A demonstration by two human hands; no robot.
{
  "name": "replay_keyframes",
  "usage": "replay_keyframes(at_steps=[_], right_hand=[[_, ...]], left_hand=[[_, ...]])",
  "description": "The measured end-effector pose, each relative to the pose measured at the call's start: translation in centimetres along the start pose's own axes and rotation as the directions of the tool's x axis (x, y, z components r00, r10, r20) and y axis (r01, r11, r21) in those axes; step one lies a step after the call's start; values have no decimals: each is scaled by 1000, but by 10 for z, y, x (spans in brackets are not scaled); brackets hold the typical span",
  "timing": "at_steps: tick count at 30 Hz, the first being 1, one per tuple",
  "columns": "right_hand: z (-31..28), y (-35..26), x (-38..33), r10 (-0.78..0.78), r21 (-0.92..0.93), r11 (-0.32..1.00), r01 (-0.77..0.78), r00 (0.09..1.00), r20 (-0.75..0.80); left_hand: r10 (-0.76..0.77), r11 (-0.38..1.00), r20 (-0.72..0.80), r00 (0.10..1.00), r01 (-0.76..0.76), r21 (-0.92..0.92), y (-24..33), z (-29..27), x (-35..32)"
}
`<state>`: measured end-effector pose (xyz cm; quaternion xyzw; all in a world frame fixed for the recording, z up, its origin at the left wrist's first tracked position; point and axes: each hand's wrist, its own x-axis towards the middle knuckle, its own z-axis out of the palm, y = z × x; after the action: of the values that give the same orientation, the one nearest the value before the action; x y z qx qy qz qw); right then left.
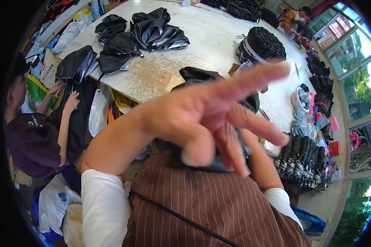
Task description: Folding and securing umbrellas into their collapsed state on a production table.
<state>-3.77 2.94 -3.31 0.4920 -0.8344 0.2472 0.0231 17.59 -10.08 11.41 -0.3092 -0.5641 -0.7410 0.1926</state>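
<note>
My left hand is raised close in front of me, fingers spread and holding nothing, slightly blurred. It covers much of the table edge behind it. Black fabric, which looks like part of an umbrella, shows past the wrist and fingers on the near side of the table. My right forearm comes up from the lower right, and its hand is hidden behind the left one, so I cannot see what it touches.
Several black umbrellas with silvery undersides lie on the white table. A tied black bundle sits farther right. Folded umbrellas line the right edge beside a white tub. At left, a co-worker handles a black umbrella.
</note>
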Motion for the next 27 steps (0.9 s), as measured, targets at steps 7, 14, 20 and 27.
replay_keyframes(at_steps=[7,14,20,27], right_hand=[[8,-9,0,-27,138,990,37,997,-74],[27,-8,-2,-350,25,932,361,918,-186],[34,35,-2,-84,-241,966,97,994,66],[19,52,5,106,7,994,-106,994,10]], left_hand=[[-522,251,-554,648,738,626,8,-81,-39],[48,994,-381,923,-8,105,-5,-46,15],[-106,154,-63,992,79,985,8,-25,1],[-867,153,-222,447,662,734,-49,-42,-123]])
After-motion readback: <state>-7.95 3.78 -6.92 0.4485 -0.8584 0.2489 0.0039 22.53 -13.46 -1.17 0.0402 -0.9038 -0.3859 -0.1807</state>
